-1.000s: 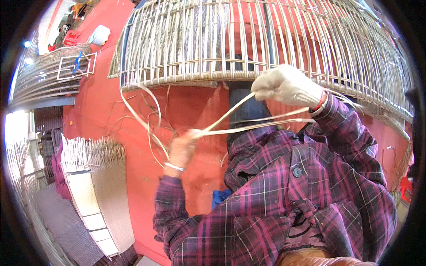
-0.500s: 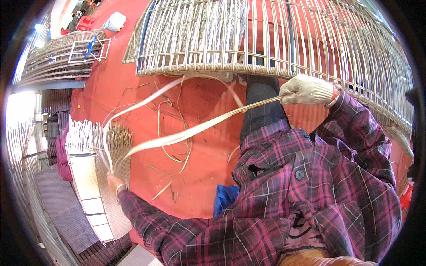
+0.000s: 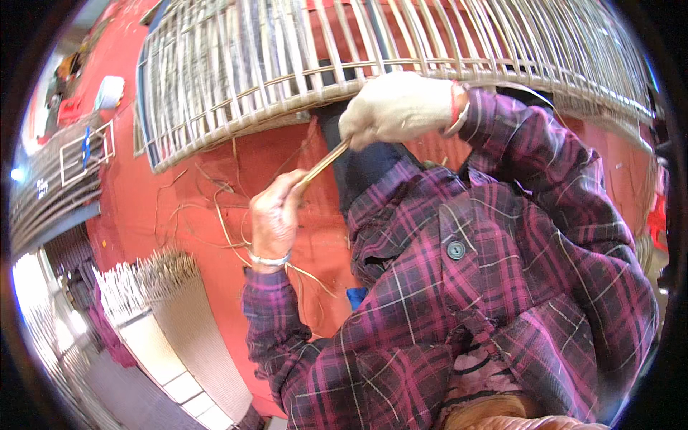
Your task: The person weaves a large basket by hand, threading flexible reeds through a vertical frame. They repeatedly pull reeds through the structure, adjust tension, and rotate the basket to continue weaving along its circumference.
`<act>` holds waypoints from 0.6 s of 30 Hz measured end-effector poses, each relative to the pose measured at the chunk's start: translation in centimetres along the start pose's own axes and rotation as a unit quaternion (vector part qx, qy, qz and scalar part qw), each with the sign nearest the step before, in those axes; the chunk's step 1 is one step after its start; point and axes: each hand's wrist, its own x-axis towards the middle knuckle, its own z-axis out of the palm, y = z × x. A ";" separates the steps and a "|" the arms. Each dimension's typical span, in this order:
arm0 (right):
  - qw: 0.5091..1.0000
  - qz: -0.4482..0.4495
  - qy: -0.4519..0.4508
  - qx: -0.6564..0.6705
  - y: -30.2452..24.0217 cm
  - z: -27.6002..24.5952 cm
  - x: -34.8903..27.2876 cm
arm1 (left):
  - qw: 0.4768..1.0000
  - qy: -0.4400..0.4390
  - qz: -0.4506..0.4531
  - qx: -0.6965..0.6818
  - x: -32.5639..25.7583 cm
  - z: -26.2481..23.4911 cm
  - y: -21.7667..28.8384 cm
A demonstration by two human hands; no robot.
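Between both hands, a thin tan cane strip point(image 3: 324, 162) runs taut.

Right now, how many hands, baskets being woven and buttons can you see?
Hands: 2, a bare left hand and a gloved right hand
Unfinished wicker baskets: 3
Shirt buttons: 1
Total: 6

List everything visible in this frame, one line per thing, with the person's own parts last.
Woven cane frame: one, pale, upper middle, unfinished.
Cane strip: one, tan, stretched between the two hands.
Loose cane strands: several, tan, on the red floor.
Smaller woven frame: one, pale, far left.
Bundle of upright canes: one, pale, lower left.
Plaid sleeves: two, magenta.
Left hand: bare, wristband, gripping the strip.
Right hand: white glove, gripping the strip.
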 end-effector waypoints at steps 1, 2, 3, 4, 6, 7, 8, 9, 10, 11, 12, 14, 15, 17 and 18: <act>1.000 -0.002 0.004 0.013 0.8 -0.8 -0.9 | 0.999 -0.008 -0.048 -0.003 -0.4 -0.7 -0.3; 0.999 0.036 0.014 0.006 1.2 -1.3 -1.5 | 0.999 0.008 -0.032 -0.028 -0.3 -1.0 -0.6; 0.998 0.060 0.021 0.024 1.4 -1.5 -1.8 | 1.000 0.001 -0.029 -0.010 -0.2 -1.2 -0.7; 0.999 0.037 0.031 -0.008 1.3 -1.4 -1.8 | 0.999 -0.008 -0.038 0.013 0.1 -0.8 -0.7; 0.994 0.062 0.022 -0.082 0.4 -0.5 -1.0 | 0.999 -0.028 -0.031 0.007 1.0 0.4 -0.2; 0.995 0.030 0.049 -0.079 -0.3 0.3 -0.6 | 0.999 -0.036 -0.012 -0.024 1.7 1.5 0.1; 0.993 -0.016 0.073 -0.092 -0.9 1.1 0.1 | 0.995 -0.068 -0.027 -0.065 2.2 2.2 0.6; 0.991 -0.062 0.074 -0.090 -1.3 1.7 0.4 | 0.993 -0.086 -0.043 -0.070 2.7 2.6 0.8; 0.987 -0.056 0.100 -0.108 -1.0 1.8 0.1 | 0.998 -0.068 -0.015 0.002 2.8 2.5 0.9; 0.987 -0.043 0.098 -0.120 -0.7 1.8 -0.5 | 0.997 -0.050 0.040 0.048 3.0 2.3 0.8; 0.984 -0.048 0.118 -0.125 0.1 1.5 -1.4 | 0.996 -0.052 0.004 0.069 2.7 1.4 0.5; 0.980 0.021 0.137 -0.144 2.3 -0.1 -4.4 | 0.997 -0.016 -0.007 0.069 1.5 -0.6 -0.5; 0.977 0.048 0.152 -0.143 3.2 -0.8 -5.9 | 0.996 0.007 -0.031 0.079 1.0 -1.6 -1.1; 0.966 0.067 0.179 -0.176 3.9 -1.1 -8.1 | 0.983 0.010 -0.116 0.145 0.1 -3.8 -1.7; 0.973 0.096 0.148 -0.150 3.6 -0.7 -8.3 | 0.981 0.012 -0.101 0.165 0.0 -4.0 -1.9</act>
